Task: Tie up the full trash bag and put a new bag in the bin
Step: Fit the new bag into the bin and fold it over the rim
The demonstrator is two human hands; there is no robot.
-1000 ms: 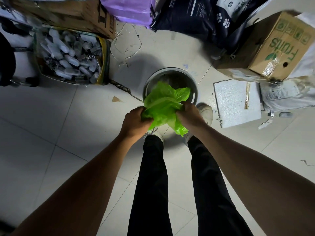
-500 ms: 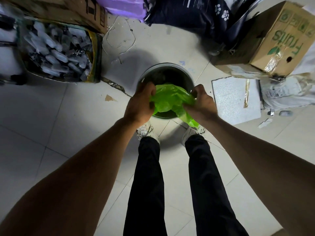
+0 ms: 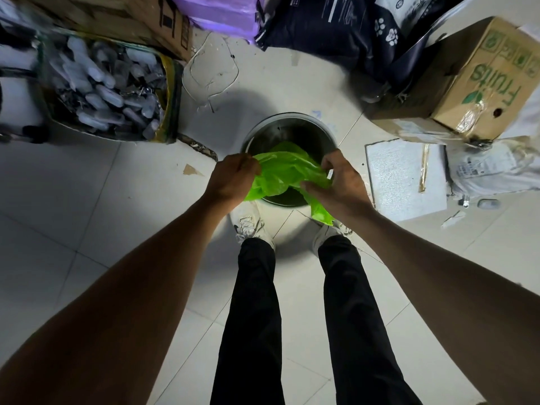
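Head view, the only one we get: we stand over a round metal bin (image 3: 287,133) on the tiled floor (image 3: 87,200), shoes at its 6 o'clock edge. Both hands work a green bag (image 3: 285,171) held right over the bin mouth. Our left hand (image 3: 232,179), at the bin's 8 o'clock, has fingers curled tight into a bunch of the plastic; our right hand (image 3: 342,182), at 4 o'clock, pinches the opposite edge between thumb and fingers, with a loose tail of bag hanging down past the wrist toward the right shoe. The hands are apart, the film stretched between them, which we judge is to spread the opening so the bag can drop in and its rim fold over the bin's edge. Bag is partly over the opening, not yet seated; rim is bare metal at 12 o'clock. Inside the bin looks dark, and we can't tell if anything is in it. No tied full bag in sight, so that step can't be checked here. Containers around: at 10 o'clock a clear bag of plastic bottles (image 3: 108,89), packed full; at 2 o'clock a cardboard fruit box (image 3: 479,83), closed, contents hidden; at 12 to 1 o'clock a dark sack with paw prints (image 3: 336,33); at 3 o'clock a flat white foam sheet (image 3: 403,179) on the floor.
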